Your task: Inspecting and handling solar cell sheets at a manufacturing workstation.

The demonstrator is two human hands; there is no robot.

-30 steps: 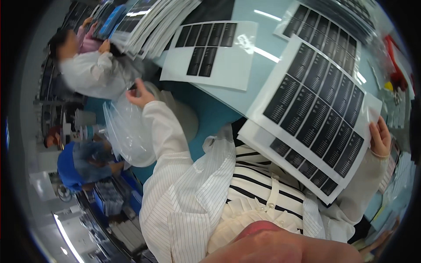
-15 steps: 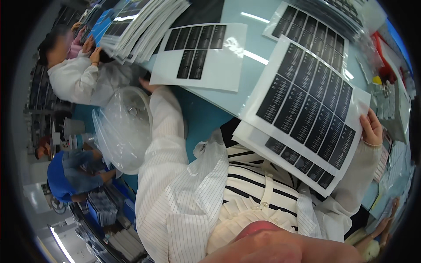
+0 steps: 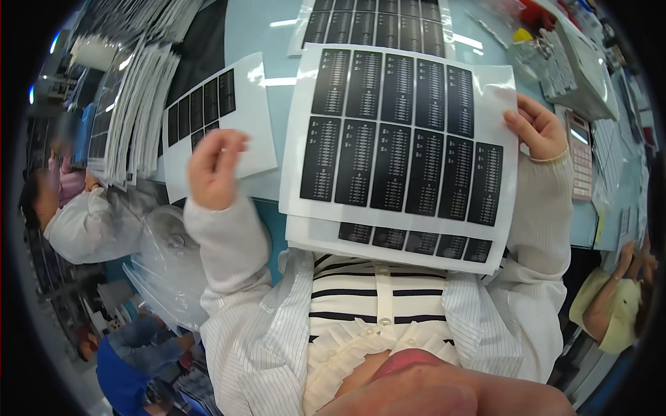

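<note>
My right hand [image 3: 538, 128] pinches the right edge of a stack of white label sheets [image 3: 399, 211], tilted in front of my chest. The top sheet carries two rows of black rectangular labels with fine white print. At the right end of its upper row is a bare white spot. Beneath it, the lower sheets stick out at the bottom with more black labels. My left hand [image 3: 216, 170] hovers over another label sheet [image 3: 253, 132] on the table. Its fingers are loosely bent and a little apart, somewhat blurred, with nothing visible in them.
Another label sheet [image 3: 378, 24] lies beyond the stack. At left stand a thick pile of sheets [image 3: 139, 104] and a clear round container with plastic bags [image 3: 170, 243]. A pink calculator [image 3: 577, 156] and a pale box [image 3: 579, 69] are at right. Other people work on both sides.
My left hand has come up from beside the clear container to above the left sheet. The view has turned, and the stack in my right hand now faces me more squarely.
</note>
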